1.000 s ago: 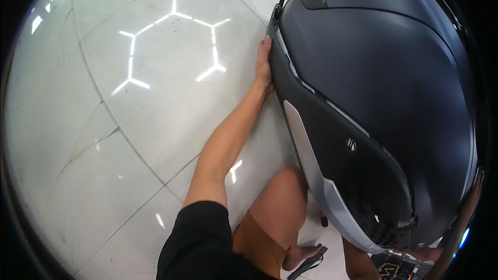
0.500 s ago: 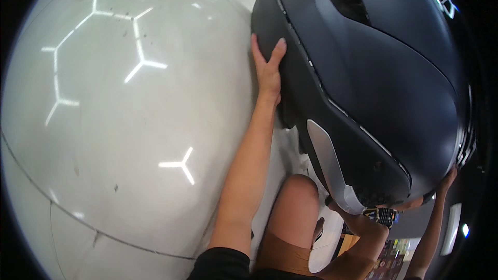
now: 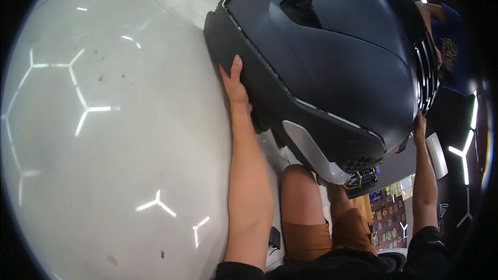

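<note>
A large matte black car bumper [image 3: 337, 67] is held up tilted in front of me. It has a dark glossy opening near its top, a silver trim piece [image 3: 314, 150] low down and a slatted grille [image 3: 426, 75] along its right side. My left hand [image 3: 236, 87] grips the left edge, thumb on the outer face, the other fingers mostly hidden behind. Round the right edge, just below the grille, my right hand [image 3: 420, 124] is closed, its fingers partly hidden.
Beyond the grille, a person in a dark blue shirt [image 3: 456, 46] has a hand [image 3: 439, 58] at the bumper's far side. A glossy pale floor [image 3: 129, 150] spreads on the left, reflecting lights. Loose wiring [image 3: 358, 178] shows at the bumper's lower end, above my legs. Wall items [image 3: 389, 212] stand behind.
The bumper and my left hand now sit further left in the view. More of my right arm shows, and the other person has come into sight at the right. Both my hands keep their grip.
</note>
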`<state>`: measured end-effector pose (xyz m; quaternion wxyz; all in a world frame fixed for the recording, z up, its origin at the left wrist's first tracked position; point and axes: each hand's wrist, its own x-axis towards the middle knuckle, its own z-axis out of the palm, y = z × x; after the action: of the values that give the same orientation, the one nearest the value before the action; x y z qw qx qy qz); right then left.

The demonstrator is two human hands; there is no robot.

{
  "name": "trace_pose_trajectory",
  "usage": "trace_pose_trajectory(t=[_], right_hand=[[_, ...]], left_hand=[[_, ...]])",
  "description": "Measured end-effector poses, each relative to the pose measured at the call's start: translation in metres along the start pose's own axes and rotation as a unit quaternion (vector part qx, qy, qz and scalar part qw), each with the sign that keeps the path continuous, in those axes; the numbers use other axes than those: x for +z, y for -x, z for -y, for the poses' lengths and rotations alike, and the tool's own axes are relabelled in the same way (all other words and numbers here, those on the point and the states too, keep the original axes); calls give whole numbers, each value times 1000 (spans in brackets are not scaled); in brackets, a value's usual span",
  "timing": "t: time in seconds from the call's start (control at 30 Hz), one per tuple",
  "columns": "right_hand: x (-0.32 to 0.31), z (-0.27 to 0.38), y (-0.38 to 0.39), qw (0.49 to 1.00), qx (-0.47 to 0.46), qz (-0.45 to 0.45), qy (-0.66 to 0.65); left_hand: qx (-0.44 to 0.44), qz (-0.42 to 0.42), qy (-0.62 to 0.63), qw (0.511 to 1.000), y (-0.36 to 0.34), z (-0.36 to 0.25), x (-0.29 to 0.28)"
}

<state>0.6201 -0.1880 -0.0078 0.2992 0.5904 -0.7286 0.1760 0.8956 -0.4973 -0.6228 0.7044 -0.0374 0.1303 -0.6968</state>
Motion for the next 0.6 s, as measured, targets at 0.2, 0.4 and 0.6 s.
trace_pose_trajectory(t=[0.2,0.4,0.6], right_hand=[[36,10,18,999,8,-5,46],[-15,21,16,990,0,-86,114],[117,292,85,955,-135,-148,220]], left_hand=[[12,36,-20,999,-5,-14,0],[-42,14,33,998,7,15,17],[-15,17,8,1000,-4,-12,9]])
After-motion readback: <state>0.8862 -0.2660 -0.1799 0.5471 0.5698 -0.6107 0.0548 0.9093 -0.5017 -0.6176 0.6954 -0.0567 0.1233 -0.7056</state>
